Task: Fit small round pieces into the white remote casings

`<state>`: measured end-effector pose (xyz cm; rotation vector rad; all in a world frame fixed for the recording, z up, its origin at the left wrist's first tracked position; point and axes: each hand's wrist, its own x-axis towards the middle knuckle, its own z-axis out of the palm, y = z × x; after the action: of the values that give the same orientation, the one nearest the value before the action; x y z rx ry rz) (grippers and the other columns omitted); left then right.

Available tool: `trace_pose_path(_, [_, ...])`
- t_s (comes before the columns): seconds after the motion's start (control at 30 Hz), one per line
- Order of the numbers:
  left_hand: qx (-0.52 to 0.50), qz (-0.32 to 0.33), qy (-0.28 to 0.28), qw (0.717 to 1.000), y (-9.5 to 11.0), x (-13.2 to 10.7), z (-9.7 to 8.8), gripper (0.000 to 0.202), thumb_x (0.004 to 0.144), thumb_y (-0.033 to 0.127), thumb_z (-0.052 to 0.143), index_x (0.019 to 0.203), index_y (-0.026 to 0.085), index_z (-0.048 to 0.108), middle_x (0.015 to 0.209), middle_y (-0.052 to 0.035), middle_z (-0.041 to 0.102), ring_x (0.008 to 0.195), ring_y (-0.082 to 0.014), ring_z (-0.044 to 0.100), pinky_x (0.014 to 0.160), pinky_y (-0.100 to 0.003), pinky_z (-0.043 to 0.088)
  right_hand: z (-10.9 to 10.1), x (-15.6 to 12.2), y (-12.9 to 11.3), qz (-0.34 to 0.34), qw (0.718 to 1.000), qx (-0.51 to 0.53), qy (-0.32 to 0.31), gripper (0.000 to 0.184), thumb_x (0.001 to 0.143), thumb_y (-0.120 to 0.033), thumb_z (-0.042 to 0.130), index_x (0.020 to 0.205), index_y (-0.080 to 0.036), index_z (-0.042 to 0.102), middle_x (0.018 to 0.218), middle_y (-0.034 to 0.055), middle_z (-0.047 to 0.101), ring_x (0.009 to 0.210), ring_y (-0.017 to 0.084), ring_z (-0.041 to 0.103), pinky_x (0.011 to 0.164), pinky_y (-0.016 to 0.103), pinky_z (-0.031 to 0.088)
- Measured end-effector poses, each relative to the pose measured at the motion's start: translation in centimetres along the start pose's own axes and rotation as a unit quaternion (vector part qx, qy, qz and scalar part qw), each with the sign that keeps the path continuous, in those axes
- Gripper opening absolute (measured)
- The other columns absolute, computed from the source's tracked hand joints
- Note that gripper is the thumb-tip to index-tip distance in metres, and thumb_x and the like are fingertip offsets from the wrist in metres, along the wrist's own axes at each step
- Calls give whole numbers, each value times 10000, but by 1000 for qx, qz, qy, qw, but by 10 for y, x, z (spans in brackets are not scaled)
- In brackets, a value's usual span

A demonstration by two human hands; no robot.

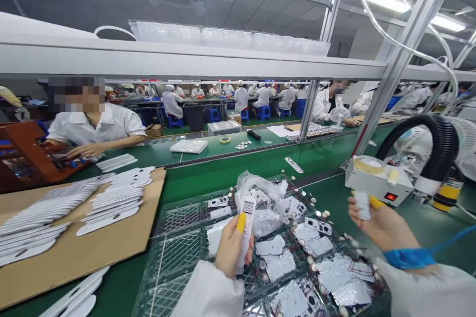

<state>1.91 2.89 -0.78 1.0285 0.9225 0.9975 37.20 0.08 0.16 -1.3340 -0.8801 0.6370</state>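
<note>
My left hand [228, 245], with a yellow cover on the thumb, grips a long white rounded panel [249, 213] with black printed marks, held upright above the tray. In my right hand [386, 228] a small pale rectangular plate [362, 205] is pinched between covered fingertips, raised off to the right. A blue band [409, 258] circles that wrist. Beneath both hands lies a dark divided plastic tray [174, 247]. Its compartments hold several pale metal plates [320, 246] with wires and round discs. A crumpled clear plastic bag [273, 210] lies on the tray, behind the panel.
Stacked white panels [115, 200] cover a cardboard sheet [148, 223] at left. A white box [375, 181] with a red switch and a black hose [442, 133] stand at right. A metal post [390, 64] rises nearby. Across the bench sits a co-worker [96, 124].
</note>
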Motion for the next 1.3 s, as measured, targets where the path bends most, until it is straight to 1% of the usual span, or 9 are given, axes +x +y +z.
trace_pose_path(0.07, [-27,10,-7,1000,-2,0,0,415,774,607,437,802,193,457,511,38,557,291,-74,434,300,-174,302,57,-12,-29,63,987,113,-96,272,759,-462,553,878,-229,630,704,33,562,556,150,490,526,314,448])
trace_pose_path(0.13, [-45,12,-10,999,-4,1,-1,479,772,657,376,803,186,458,525,12,574,306,-84,451,310,-186,317,112,-31,-53,54,977,116,-172,324,668,-378,696,944,-224,623,809,11,608,680,144,533,611,272,458])
trace_pose_path(0.2, [-56,13,-6,998,-5,2,-2,537,754,703,333,787,182,460,516,-2,577,300,-91,454,303,-191,306,158,-49,-66,47,962,105,-246,342,632,-352,735,914,-199,617,781,3,609,685,142,546,603,258,454])
trace_pose_path(0.27, [-64,13,10,998,-6,3,-4,560,737,727,324,790,186,460,508,-1,576,296,-96,459,296,-189,299,191,-62,-66,49,949,104,-293,346,595,-349,761,859,-188,606,725,-6,590,636,138,548,567,259,463])
trace_pose_path(0.37, [-65,9,49,997,-6,4,-6,577,728,735,327,815,185,477,523,-4,591,305,-97,477,299,-182,298,218,-69,-51,47,939,115,-320,371,549,-351,790,815,-195,585,678,-21,544,569,129,529,507,267,486])
trace_pose_path(0.57, [-30,3,80,996,-2,1,-5,646,716,742,335,856,143,533,521,-27,600,302,-101,473,294,-187,280,224,-68,-21,39,948,141,-282,392,538,-340,808,823,-211,571,685,-30,505,602,137,525,503,273,524])
trace_pose_path(0.97, [8,-10,88,996,2,0,-1,612,754,721,268,825,163,509,547,-28,600,348,-113,508,304,-185,301,221,-76,-9,29,964,54,-258,384,603,-393,762,880,-207,572,756,9,529,677,176,536,496,291,534])
trace_pose_path(1.17, [46,10,42,998,0,5,-4,412,730,594,505,838,198,478,575,19,588,325,-82,465,285,-163,285,221,-73,-4,7,971,78,-227,479,590,-369,769,988,-231,542,806,-5,514,622,127,494,479,230,455])
trace_pose_path(1.3, [42,13,13,999,1,3,-5,368,761,562,482,838,202,468,575,18,587,338,-79,469,304,-158,304,219,-69,-4,70,930,137,-332,365,641,-443,712,895,-202,608,648,-35,502,459,67,343,382,191,275])
